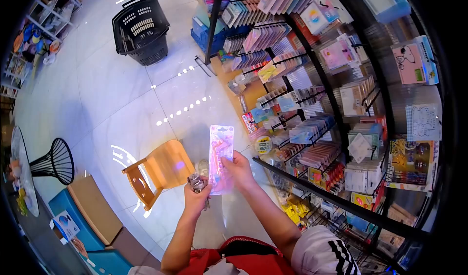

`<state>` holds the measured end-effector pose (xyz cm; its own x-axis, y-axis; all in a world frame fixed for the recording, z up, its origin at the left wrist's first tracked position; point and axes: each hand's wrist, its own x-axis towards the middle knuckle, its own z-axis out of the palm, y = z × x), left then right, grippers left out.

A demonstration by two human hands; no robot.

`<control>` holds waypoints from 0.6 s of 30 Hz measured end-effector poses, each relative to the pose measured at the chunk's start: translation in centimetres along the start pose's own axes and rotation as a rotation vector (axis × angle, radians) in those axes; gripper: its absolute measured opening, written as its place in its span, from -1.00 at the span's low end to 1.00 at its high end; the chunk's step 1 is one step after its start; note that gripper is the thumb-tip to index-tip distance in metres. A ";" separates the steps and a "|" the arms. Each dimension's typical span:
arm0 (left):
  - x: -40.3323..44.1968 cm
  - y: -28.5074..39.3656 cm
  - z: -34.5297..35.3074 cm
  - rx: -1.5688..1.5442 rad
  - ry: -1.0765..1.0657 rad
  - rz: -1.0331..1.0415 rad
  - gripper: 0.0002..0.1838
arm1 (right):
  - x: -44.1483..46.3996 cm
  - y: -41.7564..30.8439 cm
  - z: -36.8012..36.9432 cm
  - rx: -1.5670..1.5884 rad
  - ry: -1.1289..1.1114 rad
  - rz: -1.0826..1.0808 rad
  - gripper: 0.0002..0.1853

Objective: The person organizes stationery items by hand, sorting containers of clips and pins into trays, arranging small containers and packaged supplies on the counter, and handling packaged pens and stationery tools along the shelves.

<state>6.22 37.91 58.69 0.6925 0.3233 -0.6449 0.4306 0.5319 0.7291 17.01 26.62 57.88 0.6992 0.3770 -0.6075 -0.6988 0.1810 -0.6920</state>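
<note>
A long, narrow pink blister pack (221, 141) with a hang hole at its top is upright in front of me. My right hand (239, 171) grips it by its right side, thumb across the front. My left hand (196, 201) is closed around a bundle of small, dark, shiny pieces (197, 183), too small to name. The left fingertips lie close to the lower left edge of the pack; I cannot tell whether they touch it. What is inside the pack is unclear under the glare.
Black display racks (312, 187) with hanging packets fill the right side. A small wooden chair (168, 165) stands on the tiled floor beyond my left hand. Farther off is a black shopping basket (155, 46). Cardboard and blue boxes (95, 209) and a black wire stand (56, 163) are at left.
</note>
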 end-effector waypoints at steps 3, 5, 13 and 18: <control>-0.1 2.6 -0.4 0.087 -0.005 0.023 -0.84 | 0.0 -1.2 1.4 0.090 0.005 0.039 -0.78; -0.1 3.9 -1.0 0.167 -0.004 0.033 -0.84 | 0.3 -1.7 1.7 0.193 0.002 0.035 -0.79; 2.7 7.8 -1.8 0.482 -0.197 0.106 -0.84 | 2.9 -7.6 1.3 0.134 0.222 -0.099 -0.84; 6.7 7.8 -1.0 0.737 -0.128 0.244 -0.79 | 4.4 -11.7 2.5 -0.223 0.188 -0.222 -0.87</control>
<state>13.62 45.00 59.85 0.8588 0.2480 -0.4483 0.4998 -0.2134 0.8394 27.84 28.44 64.26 0.8599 0.1735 -0.4801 -0.4917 0.0290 -0.8703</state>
